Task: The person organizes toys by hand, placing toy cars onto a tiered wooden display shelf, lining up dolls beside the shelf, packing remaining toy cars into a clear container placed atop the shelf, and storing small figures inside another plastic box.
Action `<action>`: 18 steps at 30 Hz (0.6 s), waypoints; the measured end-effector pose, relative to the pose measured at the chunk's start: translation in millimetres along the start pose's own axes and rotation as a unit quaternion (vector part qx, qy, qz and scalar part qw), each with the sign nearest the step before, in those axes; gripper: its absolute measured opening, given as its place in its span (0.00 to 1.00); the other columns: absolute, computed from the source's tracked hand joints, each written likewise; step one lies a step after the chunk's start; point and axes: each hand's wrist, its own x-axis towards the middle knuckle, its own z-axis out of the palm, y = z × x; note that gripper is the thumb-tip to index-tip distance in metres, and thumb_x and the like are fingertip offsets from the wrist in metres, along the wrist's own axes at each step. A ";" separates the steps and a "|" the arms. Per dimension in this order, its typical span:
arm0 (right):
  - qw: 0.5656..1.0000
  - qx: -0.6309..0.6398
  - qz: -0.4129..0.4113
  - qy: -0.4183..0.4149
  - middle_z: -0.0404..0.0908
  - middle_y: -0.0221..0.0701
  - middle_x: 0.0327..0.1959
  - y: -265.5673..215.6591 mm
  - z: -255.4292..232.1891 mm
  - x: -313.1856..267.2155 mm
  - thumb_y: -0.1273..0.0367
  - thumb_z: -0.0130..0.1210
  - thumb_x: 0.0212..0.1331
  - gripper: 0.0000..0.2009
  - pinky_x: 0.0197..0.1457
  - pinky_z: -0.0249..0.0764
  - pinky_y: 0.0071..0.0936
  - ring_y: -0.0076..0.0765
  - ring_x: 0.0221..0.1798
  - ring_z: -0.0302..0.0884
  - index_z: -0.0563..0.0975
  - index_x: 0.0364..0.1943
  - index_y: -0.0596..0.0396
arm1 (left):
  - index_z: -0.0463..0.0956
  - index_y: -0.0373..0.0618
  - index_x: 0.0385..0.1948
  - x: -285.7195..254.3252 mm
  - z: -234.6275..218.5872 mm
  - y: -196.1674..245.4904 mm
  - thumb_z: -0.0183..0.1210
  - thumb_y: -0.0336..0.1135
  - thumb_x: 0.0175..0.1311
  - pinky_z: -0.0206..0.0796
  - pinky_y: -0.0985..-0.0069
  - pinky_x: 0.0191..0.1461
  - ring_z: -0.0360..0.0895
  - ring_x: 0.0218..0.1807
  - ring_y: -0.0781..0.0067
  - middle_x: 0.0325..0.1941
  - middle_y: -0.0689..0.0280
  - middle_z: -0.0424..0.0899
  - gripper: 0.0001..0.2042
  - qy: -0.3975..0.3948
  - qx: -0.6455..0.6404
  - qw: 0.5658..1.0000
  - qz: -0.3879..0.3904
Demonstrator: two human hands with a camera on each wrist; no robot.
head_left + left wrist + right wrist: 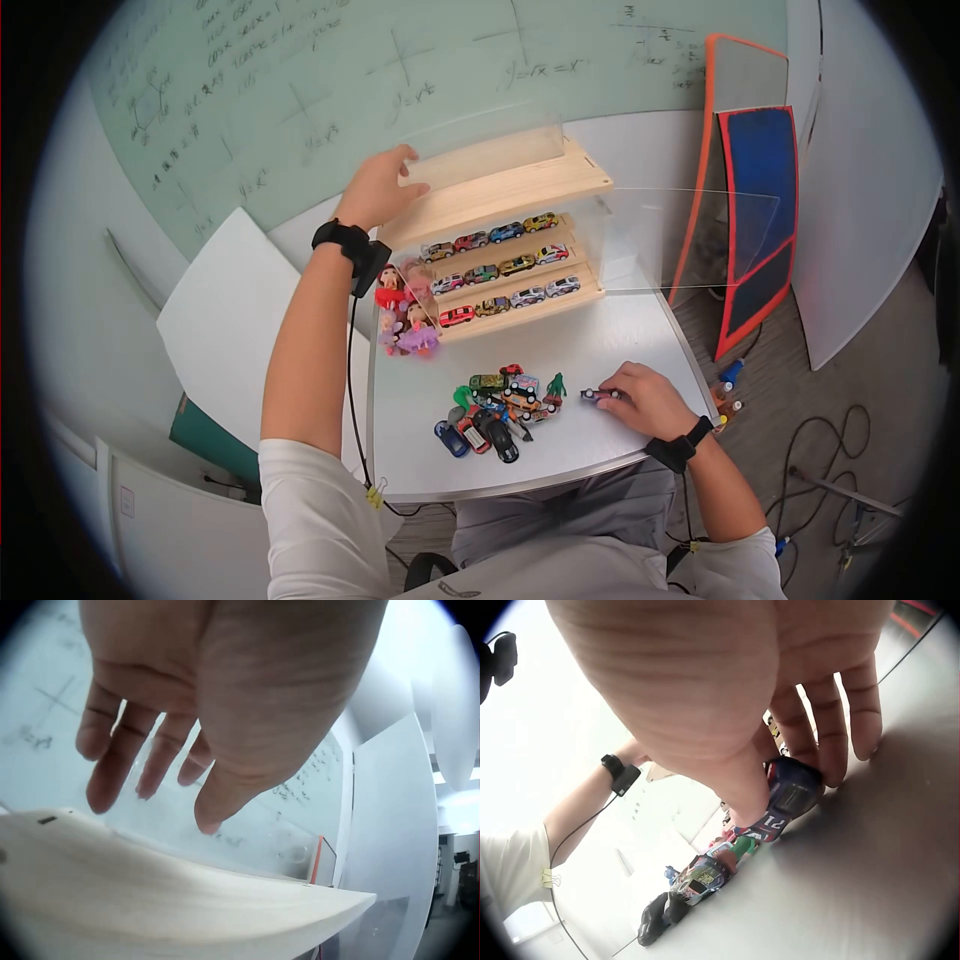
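My right hand (652, 402) pinches a small dark blue and purple toy car (791, 793) between thumb and fingers, low over the white table at the right of a toy pile. My left hand (378, 190) is at the top left corner of a wooden display case (500, 200), fingers spread and relaxed. In the left wrist view, the case's pale wooden top (165, 877) lies below that hand, with nothing in its grasp. Behind the top edge stands a clear panel (490, 148). Three rows of toy cars (517, 265) fill the case's shelves.
A heap of toy cars and small figures (495, 405) lies at the table's middle. Dolls (405, 312) stand against the case's left side. A clear sheet (690, 240) juts out to the right of the case. The table's rim (520, 492) runs close to my body.
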 end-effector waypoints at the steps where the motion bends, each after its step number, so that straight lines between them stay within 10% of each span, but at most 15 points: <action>1: 1.000 0.003 0.000 0.003 0.84 0.38 0.42 3.5 1.1 -1.0 0.63 0.68 0.62 0.13 0.53 0.80 0.42 0.50 0.47 0.84 0.87 0.45 0.56 | 0.80 0.39 0.51 1.1 -0.3 -4.2 0.70 0.34 0.62 0.76 0.62 0.51 0.85 0.47 0.52 0.42 0.53 0.86 0.18 -0.001 0.003 1.000 0.002; 10: 0.997 0.054 -0.026 0.046 0.85 0.42 0.37 16.5 -0.9 -10.9 0.72 0.73 0.51 0.17 0.46 0.79 0.38 0.50 0.40 0.84 0.85 0.47 0.57 | 0.80 0.38 0.37 -108.8 -53.1 39.2 0.68 0.29 0.69 0.66 0.80 0.35 0.75 0.31 0.81 0.27 0.69 0.81 0.06 0.223 -0.073 0.972 0.027; 14: 0.990 0.117 0.082 0.014 0.84 0.40 0.36 17.9 -5.7 -4.7 0.71 0.72 0.56 0.19 0.45 0.79 0.36 0.44 0.37 0.83 0.83 0.52 0.58 | 0.74 0.37 0.33 -200.0 -78.9 50.0 0.63 0.19 0.68 0.61 0.81 0.39 0.69 0.35 0.81 0.32 0.70 0.74 0.06 0.125 -0.206 0.970 -0.009; 18: 0.997 0.048 0.025 0.054 0.82 0.40 0.38 22.8 1.6 2.2 0.70 0.70 0.59 0.18 0.44 0.79 0.36 0.42 0.36 0.84 0.82 0.53 0.57 | 0.75 0.36 0.27 -275.6 -65.2 70.1 0.70 0.22 0.57 0.59 0.77 0.37 0.68 0.30 0.75 0.27 0.67 0.74 0.10 0.105 -0.224 0.968 -0.039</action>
